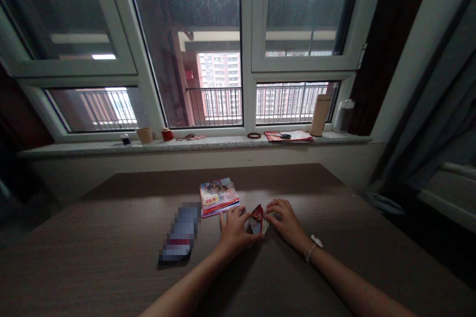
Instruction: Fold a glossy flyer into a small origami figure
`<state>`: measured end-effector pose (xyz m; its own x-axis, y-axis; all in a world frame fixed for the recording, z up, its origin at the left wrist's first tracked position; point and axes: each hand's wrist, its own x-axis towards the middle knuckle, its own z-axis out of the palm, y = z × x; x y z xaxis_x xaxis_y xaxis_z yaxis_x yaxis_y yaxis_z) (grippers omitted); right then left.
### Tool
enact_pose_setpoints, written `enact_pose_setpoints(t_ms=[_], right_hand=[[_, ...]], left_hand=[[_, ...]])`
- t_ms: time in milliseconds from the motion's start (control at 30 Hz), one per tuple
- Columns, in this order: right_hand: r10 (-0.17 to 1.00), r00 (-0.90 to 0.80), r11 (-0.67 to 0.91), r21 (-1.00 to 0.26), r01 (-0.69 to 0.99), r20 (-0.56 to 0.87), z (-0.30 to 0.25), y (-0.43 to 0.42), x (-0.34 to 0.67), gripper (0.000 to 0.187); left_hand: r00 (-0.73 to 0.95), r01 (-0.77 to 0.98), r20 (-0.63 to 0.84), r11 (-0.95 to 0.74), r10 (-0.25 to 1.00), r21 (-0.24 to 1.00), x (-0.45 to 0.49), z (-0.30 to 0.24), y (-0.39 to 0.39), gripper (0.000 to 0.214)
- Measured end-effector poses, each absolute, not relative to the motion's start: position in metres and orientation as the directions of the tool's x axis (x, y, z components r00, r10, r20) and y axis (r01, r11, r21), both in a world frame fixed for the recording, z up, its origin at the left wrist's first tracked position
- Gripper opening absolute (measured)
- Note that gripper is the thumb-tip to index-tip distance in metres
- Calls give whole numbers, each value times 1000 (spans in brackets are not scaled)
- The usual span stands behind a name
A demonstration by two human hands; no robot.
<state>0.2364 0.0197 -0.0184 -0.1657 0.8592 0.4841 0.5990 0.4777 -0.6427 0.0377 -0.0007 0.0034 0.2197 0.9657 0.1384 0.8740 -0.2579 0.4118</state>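
Observation:
A small piece of folded paper (256, 222), printed in red and pale colours, stands up in a pointed shape above the table between my two hands. My left hand (236, 230) grips its left side, thumb low and fingers curled behind. On the other side my right hand (285, 218) has its fingers bent, with thumb and fingertips at the paper's right edge. A white band (312, 247) circles my right wrist. Just beyond my left hand lies a stack of colourful printed leaflets (218, 195).
A phone-like object (180, 235), pixelated, lies left on the brown table (111, 237). Along the windowsill (223, 143) stand a paper cup (145, 135), a red spool-like item (167, 134), a bracelet (254, 135), scissors (285, 136) on papers, a tan bottle (320, 115) and a white jug (344, 116).

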Motion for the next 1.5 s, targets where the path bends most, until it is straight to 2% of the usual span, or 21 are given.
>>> enact_pose_setpoints(t_ms=[233,433,600,833,1100,1233,1500], right_hand=[[838,-149,518,-680,520,525,-19,21,237,12],[860,-134,488,-716,498,493,-18,23,239,16],[857,-177,507,-725,466,485,-17,22,238,19],[847,-205,529,-737,421,491,-16,21,238,25],[833,-313,552,-728,406,457,-14,17,234,25],[839,-330,541,-732,414,433,-14,17,233,25],[833,-363,547,-724,421,418,-13,16,233,23]], left_hand=[[232,849,184,-291,955,441,37,1,0,60],[193,778,277,-318,941,541,39,-1,0,22],[143,718,346,-338,927,608,40,3,1,9],[123,670,418,-386,900,634,41,4,2,9],[179,508,480,-499,859,702,40,0,8,14],[153,512,493,-496,856,701,42,-1,10,7],[144,522,490,-487,860,700,42,-8,16,9]])
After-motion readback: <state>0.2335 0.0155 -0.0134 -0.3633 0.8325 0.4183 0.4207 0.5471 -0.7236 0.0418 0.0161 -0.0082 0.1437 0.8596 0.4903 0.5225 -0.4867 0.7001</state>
